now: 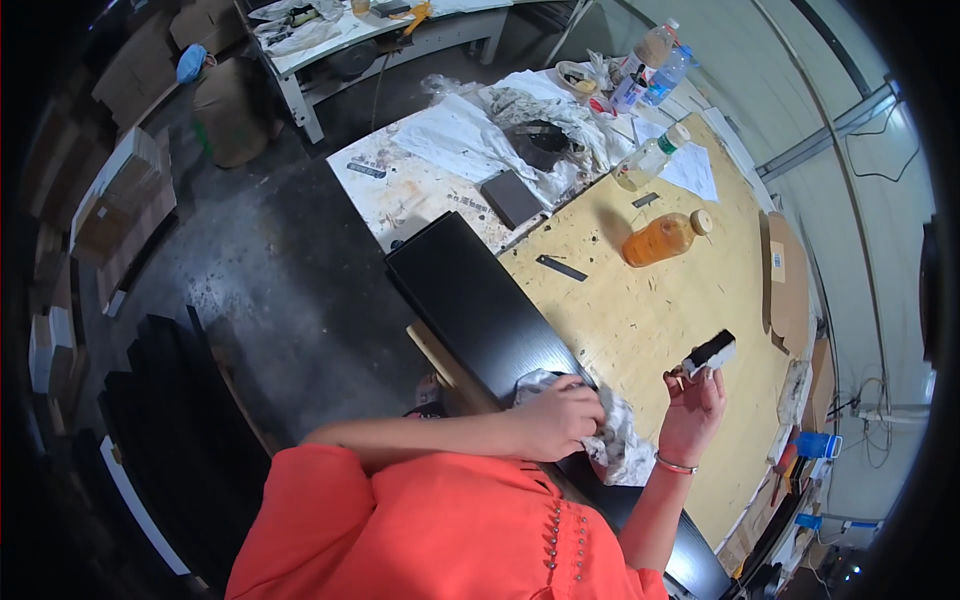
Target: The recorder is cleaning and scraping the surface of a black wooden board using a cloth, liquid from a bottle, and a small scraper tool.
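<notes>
The left hand (555,418) presses a crumpled white cloth (610,430) onto the long black panel (480,300) lying along the worktop's (640,320) near edge. The right hand (692,405) pinches a small black-and-white block (710,352) above the worktop; loosely held, it could drop. 1 capped bottle (662,238) of orange liquid lies mid-worktop.

Even, fairly bright overhead light, soft shadows, strong fisheye bending and black vignette at the rim, slight softness.
</notes>
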Demonstrator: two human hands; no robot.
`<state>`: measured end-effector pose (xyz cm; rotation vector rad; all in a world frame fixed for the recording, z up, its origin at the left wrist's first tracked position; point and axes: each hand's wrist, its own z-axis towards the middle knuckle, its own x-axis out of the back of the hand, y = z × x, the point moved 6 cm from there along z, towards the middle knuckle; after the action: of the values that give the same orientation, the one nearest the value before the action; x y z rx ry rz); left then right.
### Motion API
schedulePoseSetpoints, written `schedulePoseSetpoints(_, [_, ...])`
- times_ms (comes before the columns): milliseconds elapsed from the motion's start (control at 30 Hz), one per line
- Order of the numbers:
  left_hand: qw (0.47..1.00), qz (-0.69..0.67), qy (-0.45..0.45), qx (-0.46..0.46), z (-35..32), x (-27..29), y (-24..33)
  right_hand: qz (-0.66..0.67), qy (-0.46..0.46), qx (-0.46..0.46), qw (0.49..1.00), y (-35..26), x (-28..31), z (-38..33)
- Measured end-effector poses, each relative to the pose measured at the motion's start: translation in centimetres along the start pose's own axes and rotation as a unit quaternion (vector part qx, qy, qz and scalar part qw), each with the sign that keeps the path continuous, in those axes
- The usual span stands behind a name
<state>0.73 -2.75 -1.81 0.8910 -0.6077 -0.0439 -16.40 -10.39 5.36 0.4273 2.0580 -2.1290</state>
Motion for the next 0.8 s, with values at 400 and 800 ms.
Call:
schedulePoseSetpoints(400, [0.738,-0.41,0.501,0.192,-17.4,20.1,0.1,-0.194,-0.103,-0.02,0.975,1.4,-10.3,2.9])
schedulePoseSetpoints(800, [0.588,-0.288,0.611,0.445,-30.9,13.9,-2.6,-0.458,-0.396,0.233,0.761,12.0,-30.2,1.0])
